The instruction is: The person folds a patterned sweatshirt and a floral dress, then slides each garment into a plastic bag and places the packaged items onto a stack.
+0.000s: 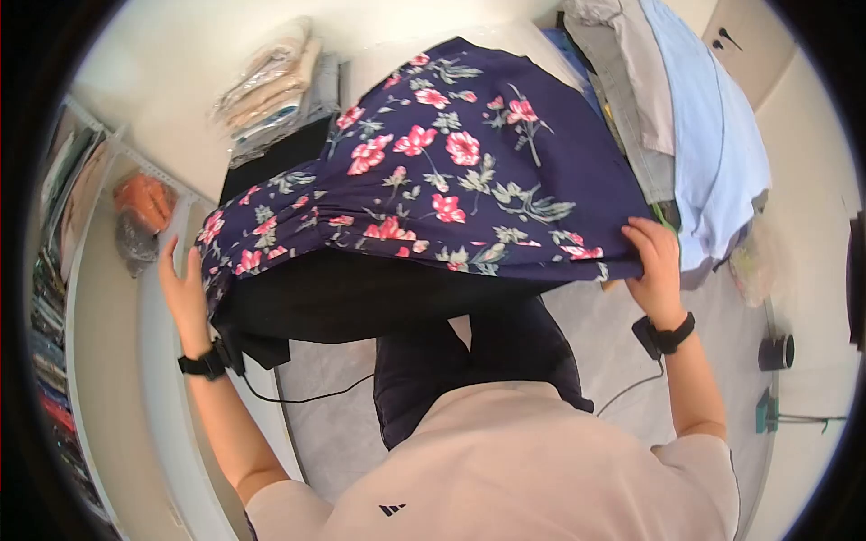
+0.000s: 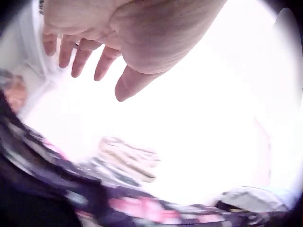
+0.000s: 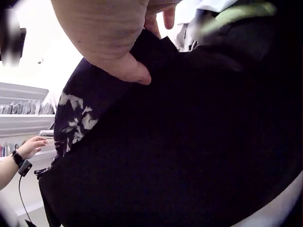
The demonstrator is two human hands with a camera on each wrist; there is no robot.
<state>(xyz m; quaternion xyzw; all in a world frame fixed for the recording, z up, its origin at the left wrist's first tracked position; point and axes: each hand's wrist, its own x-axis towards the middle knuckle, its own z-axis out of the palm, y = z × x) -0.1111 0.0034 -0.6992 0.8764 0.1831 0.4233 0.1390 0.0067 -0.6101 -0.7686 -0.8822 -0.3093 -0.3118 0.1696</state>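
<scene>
A navy garment (image 1: 505, 171) with pink flowers and grey-green leaves spreads across the head view, gathered into folds toward its left. Black cloth (image 1: 361, 298) hangs below its near edge. My right hand (image 1: 657, 270) pinches the garment's near right corner; in the right wrist view the thumb (image 3: 135, 71) lies on the dark fabric and the other fingers are partly hidden behind it. My left hand (image 1: 183, 293) is raised beside the garment's left end, fingers spread and holding nothing. The left wrist view shows that open palm (image 2: 142, 33) above the blurred floral cloth.
Folded clothes in clear bags (image 1: 271, 81) are stacked at the back left. Grey and light blue clothes (image 1: 713, 135) lie in a pile at the right. Shelves with packed clothes (image 1: 54, 343) line the left side. A black cup-like container (image 1: 776, 353) is at the right wall.
</scene>
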